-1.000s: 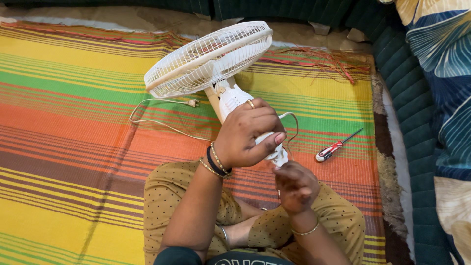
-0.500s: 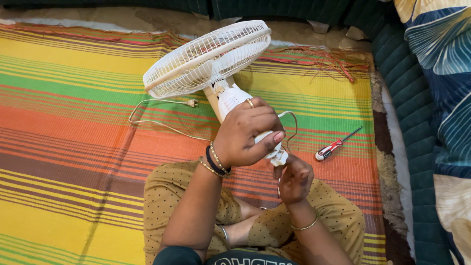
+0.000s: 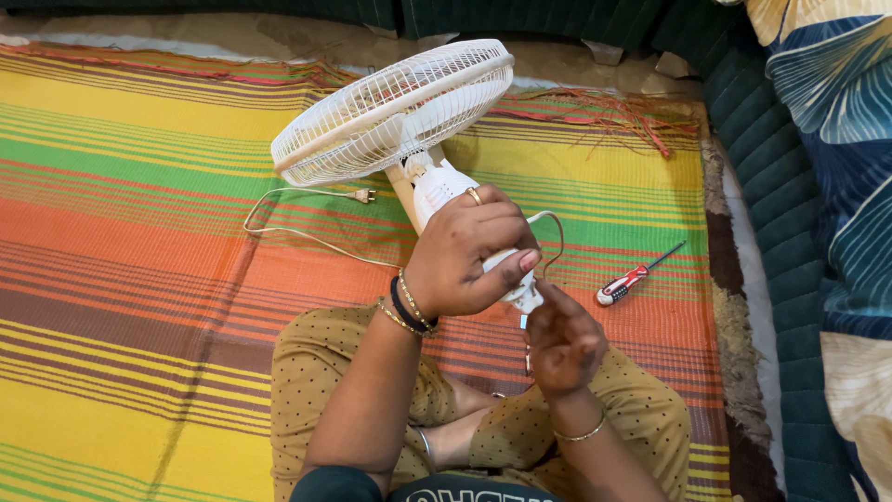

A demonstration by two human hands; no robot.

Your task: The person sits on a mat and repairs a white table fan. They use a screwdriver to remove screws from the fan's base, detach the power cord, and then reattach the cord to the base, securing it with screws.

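- Left hand (image 3: 469, 251) wrapped around the white motor housing of the fan (image 3: 400, 121), fingers curled tight; fan held tilted above the lap, grille facing up and away.
- Right hand (image 3: 562, 339) just under the housing's lower end, fingers loosely bent, fingertips touching a small white part there; whether it pinches anything, cannot tell.
- Power cord (image 3: 307, 218) trails left across the striped mat (image 3: 139, 232), plug lying flat.
- Red-handled screwdriver (image 3: 632, 279) lies right of the hands, apart, near the mat's frayed edge.
- Dark quilted cushion (image 3: 771, 186) borders the right side; broad open mat to the left.

The fan (image 3: 400, 121) lies on the mat (image 3: 139, 232), its plug (image 3: 364, 195) to the left. The screwdriver (image 3: 632, 279) lies right of both hands, near the cushion (image 3: 771, 186).
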